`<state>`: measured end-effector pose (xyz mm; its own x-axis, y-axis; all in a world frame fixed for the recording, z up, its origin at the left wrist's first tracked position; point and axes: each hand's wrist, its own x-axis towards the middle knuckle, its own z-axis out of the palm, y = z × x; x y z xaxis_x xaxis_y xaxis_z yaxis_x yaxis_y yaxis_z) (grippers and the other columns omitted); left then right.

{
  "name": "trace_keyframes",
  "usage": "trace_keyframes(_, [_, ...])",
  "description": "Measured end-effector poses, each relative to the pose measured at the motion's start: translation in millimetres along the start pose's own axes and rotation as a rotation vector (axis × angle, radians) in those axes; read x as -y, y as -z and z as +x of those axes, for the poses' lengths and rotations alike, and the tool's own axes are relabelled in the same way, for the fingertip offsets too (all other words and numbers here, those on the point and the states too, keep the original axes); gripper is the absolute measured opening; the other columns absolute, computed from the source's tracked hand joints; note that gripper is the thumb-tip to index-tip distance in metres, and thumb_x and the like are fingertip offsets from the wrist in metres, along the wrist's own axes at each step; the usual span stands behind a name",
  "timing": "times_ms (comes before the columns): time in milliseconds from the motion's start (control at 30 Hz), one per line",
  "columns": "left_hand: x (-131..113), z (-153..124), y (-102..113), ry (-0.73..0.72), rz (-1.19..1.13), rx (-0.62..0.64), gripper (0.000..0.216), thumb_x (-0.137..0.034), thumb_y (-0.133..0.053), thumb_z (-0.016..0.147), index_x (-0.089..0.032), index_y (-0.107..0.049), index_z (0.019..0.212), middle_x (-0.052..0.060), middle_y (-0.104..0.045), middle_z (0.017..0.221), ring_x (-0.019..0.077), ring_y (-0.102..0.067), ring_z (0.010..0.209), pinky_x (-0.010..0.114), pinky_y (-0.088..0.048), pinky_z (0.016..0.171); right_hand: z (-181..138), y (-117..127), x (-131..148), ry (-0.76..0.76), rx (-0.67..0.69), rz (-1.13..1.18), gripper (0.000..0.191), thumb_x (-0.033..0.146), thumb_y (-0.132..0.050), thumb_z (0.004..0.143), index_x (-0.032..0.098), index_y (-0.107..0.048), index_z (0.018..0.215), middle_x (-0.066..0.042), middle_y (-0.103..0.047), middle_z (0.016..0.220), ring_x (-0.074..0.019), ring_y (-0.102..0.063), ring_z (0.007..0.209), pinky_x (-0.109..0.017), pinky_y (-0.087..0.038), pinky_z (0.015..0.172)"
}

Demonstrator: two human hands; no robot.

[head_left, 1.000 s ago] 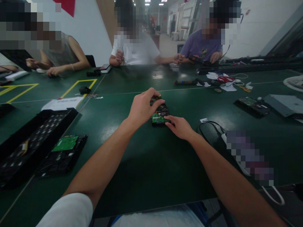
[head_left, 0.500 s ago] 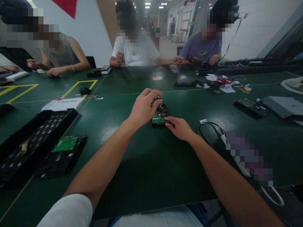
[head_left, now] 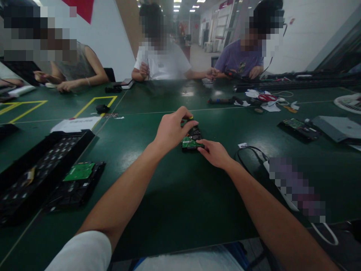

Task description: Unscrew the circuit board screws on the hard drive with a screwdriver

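**Work under way, finish point unclear**

Our left hand (head_left: 172, 126) is curled, thumb and fingers drawn nearly together around a small yellow-and-dark object (head_left: 191, 117), mostly hidden, possibly a tool's handle. We have it over the far part of a small black device with an exposed green circuit board (head_left: 189, 142), which lies on the glossy dark green table (head_left: 175, 210) straight ahead of us. Our right hand (head_left: 213, 151) pinches that device's near right corner between forefinger and thumb.

As far as we can judge, the board is already uncovered, but the work on the device is unfinished, with both hands busy at it. How much is left we cannot tell; the left hand hides the far part.

To our left, a flat black unit with a green board (head_left: 80, 171) lies just beside a long black tray (head_left: 46, 162). To our right, a similar black unit (head_left: 299, 128) lies near a pale grey box (head_left: 335, 126). Neither unit is in our hands; whether they are finished or waiting, we cannot say.
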<state>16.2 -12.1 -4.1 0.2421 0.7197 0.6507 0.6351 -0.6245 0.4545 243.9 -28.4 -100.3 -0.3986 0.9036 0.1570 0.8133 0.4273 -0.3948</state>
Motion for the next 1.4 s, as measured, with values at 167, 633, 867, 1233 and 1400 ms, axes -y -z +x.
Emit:
trace_keyframes(167, [0.2, 1.1, 0.7, -0.038, -0.032, 0.022, 0.009, -0.027, -0.069, 0.095, -0.023, -0.067, 0.103, 0.003, -0.076, 0.099, 0.0181, -0.072, 0.09, 0.033, -0.058, 0.084, 0.3, 0.7, 0.7, 0.01, 0.007, 0.006, 0.041, 0.039, -0.056, 0.105, 0.025, -0.064, 0.143, -0.006, -0.075, 0.099, -0.0204, -0.066, 0.082, -0.031, -0.043, 0.072])
trace_keyframes(633, [-2.5, 2.3, 4.7, -0.082, 0.017, 0.004, 0.016, -0.016, -0.059, 0.096, -0.022, -0.072, 0.104, 0.005, -0.075, 0.106, 0.0196, -0.07, 0.097, 0.036, -0.057, 0.089, -0.9, 1.5, 2.2, -0.012, 0.013, 0.028, 0.042, 0.041, -0.055, 0.106, 0.026, -0.063, 0.144, -0.006, -0.075, 0.1, -0.0191, -0.065, 0.081, -0.03, -0.042, 0.071])
trace_keyframes(867, [-2.0, -0.2, 0.2, -0.009, 0.008, -0.006, 0.01, -0.023, -0.07, 0.093, -0.021, -0.067, 0.102, 0.004, -0.078, 0.103, 0.0197, -0.074, 0.096, 0.036, -0.058, 0.091, -0.7, 2.4, 4.3, -0.014, 0.012, 0.003, 0.043, 0.04, -0.055, 0.105, 0.024, -0.064, 0.144, -0.007, -0.075, 0.099, -0.0201, -0.066, 0.083, -0.03, -0.042, 0.071])
trace_keyframes(1233, [-3.7, -0.4, -2.5, 0.035, -0.096, -0.022, 0.022, -0.025, -0.077, 0.089, -0.021, -0.058, 0.1, 0.004, -0.074, 0.104, 0.0176, -0.074, 0.091, 0.032, -0.059, 0.084, -0.8, 3.7, 4.9, -0.018, 0.02, -0.011, 0.042, 0.038, -0.057, 0.105, 0.024, -0.063, 0.144, -0.006, -0.075, 0.1, -0.0196, -0.065, 0.083, -0.03, -0.043, 0.072])
trace_keyframes(1400, [0.3, 0.4, -0.4, -0.044, 0.024, -0.011, 0.012, -0.02, -0.068, 0.094, -0.022, -0.067, 0.106, 0.005, -0.068, 0.109, 0.0174, -0.069, 0.091, 0.035, -0.057, 0.088, -1.4, 3.8, 6.1, -0.027, 0.019, 0.007, 0.043, 0.037, -0.059, 0.103, 0.025, -0.062, 0.145, -0.006, -0.074, 0.098, -0.0194, -0.064, 0.081, -0.03, -0.043, 0.072])
